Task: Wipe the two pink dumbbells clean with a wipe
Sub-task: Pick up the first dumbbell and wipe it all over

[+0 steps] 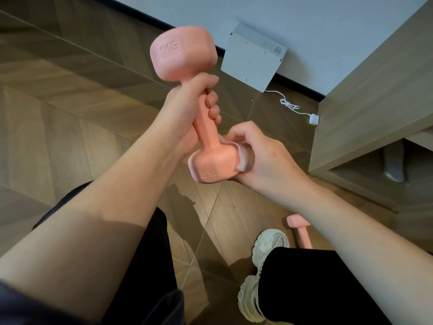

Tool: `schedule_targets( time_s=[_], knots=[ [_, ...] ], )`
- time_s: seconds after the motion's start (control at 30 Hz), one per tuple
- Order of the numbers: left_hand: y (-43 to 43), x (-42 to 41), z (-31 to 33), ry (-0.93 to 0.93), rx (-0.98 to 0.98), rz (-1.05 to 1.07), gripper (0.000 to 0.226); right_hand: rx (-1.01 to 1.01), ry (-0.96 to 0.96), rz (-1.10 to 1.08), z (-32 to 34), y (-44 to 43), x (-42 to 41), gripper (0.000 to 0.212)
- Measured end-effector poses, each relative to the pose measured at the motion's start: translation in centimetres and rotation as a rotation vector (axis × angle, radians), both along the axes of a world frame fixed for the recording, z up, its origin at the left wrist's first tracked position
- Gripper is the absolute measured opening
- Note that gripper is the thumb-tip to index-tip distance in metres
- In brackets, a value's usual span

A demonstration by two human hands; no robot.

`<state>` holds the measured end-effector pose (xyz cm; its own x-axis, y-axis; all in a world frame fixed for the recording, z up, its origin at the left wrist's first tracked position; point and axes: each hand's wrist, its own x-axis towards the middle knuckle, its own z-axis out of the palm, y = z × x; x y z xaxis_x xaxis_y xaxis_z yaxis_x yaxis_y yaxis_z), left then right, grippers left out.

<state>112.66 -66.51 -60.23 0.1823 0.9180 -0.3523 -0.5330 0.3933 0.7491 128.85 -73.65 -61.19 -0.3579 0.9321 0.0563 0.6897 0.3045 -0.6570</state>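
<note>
A herringbone wooden floor (70, 113) filled most of the view, met at the top by a pale wall (328, 31) with a dark skirting strip. A light wooden cabinet (375, 90) stood at the right edge against that wall. The person's legs in black trousers (304, 289) came in from the bottom. A flat white panel (250, 59) leaned against the wall just beyond the hands.

The first pink dumbbell (203, 130) was held in the air in the middle of the view, tilted, its upper head towards the wall and its lower head towards the person (both end faces were marked 1KG). The left hand (187, 113) gripped its handle just under the upper head, fingers wrapped fully round it. The right hand (262, 153) was cupped against the right side of the lower head, its fingers curled and pressing a wipe onto the pink surface.

Two pale chunky shoes (269, 245) rested on the floor at lower right. The second pink dumbbell (301, 228) lay on the floor just beside the farther shoe, partly hidden behind the right forearm, untouched by either hand. The wipe (243, 158) showed only as a small whitish fold between the right fingers and the lower head. A thin white cable (290, 105) ran from the panel across the floor to a small white plug (313, 119) near the cabinet.
</note>
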Motion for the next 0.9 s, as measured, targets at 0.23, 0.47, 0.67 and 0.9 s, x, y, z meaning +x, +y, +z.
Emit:
schedule_targets(
  time_s=[0.23,0.47,0.67,0.9],
  knots=[
    [0.1,-0.1,0.0,-0.096,0.012,-0.014,0.023,-0.040,0.098,-0.024,0.0,0.0,0.3,0.097],
    [0.0,0.1,-0.4,-0.083,0.025,-0.061,0.026,0.004,-0.014,0.034,-0.1,0.1,0.4,0.047],
    [-0.3,0.3,-0.7,-0.047,-0.072,-0.010,0.018,0.044,-0.089,0.124,0.1,0.0,0.4,0.036],
    [-0.4,0.5,-0.4,0.061,-0.082,0.031,0.014,0.140,-0.182,0.059,-0.4,-0.4,-0.5,0.029]
  ],
)
